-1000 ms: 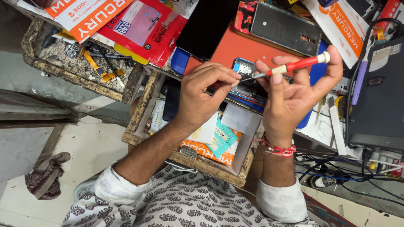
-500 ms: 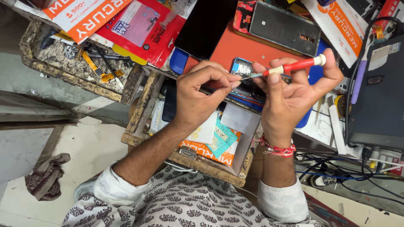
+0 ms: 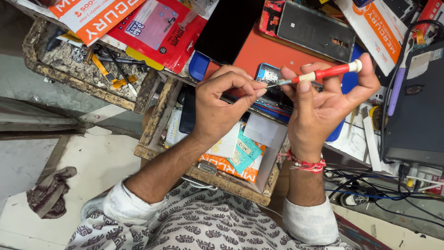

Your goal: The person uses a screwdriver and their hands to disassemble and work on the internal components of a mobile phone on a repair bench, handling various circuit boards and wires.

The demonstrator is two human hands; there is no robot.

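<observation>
My right hand (image 3: 323, 104) grips a small screwdriver (image 3: 326, 72) with a red and white handle, held nearly level with its metal tip pointing left. My left hand (image 3: 222, 104) is curled, with fingertips pinched at the screwdriver's tip; whether something tiny sits between them is too small to tell. Just behind both hands lies an opened blue phone (image 3: 270, 76) on an orange mat (image 3: 252, 48). A red thread band circles my right wrist.
A black phone screen (image 3: 229, 28) and a grey phone back (image 3: 317, 30) lie on the bench. Open wooden drawers (image 3: 152, 118) hold papers, cartons and small tools. A dark grey box (image 3: 416, 106) and tangled cables (image 3: 374, 185) sit right. A rag (image 3: 48, 192) lies on the floor.
The hands stay together at the screwdriver tip; the screwdriver has tilted slightly and the left fingers shifted a little along it.
</observation>
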